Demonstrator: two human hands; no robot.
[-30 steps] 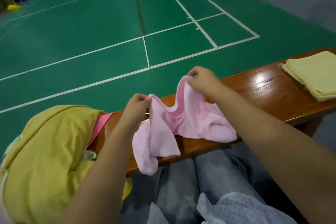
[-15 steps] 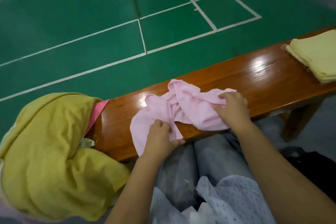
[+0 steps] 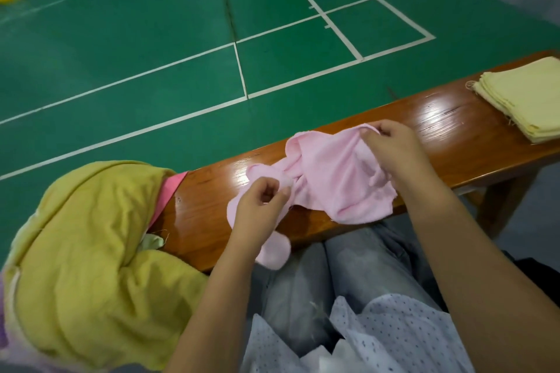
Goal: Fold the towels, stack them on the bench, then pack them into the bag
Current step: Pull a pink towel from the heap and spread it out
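Head camera is looking down on a glossy wooden bench (image 3: 448,130) that is running from lower left to the right edge of the frame, with a green court floor (image 3: 151,39) marked by white lines filling the upper part. A crumpled pink towel (image 3: 333,179) is lying unfolded on the bench at the centre of the frame, one corner hanging over the near edge toward the person's grey trouser legs (image 3: 318,288). The left hand (image 3: 257,209) is sitting at the towel's left end, its thumb and fingers curling together and pinching a bit of the pink cloth. The right hand (image 3: 394,148) is sitting at the towel's upper right edge, its fingertips pinching the hem and lifting it slightly off the wood. A yellow cloth bag (image 3: 85,257) is slumping at the left end of the bench in the lower left of the frame, with a strip of pink fabric (image 3: 169,191) showing at its opening and a pale scrap just below it. A stack of folded pale yellow towels (image 3: 527,100) is resting on the bench at the far right of the frame, well apart from the pink towel. A white dotted garment (image 3: 378,336) is lying across the person's lap at the bottom.
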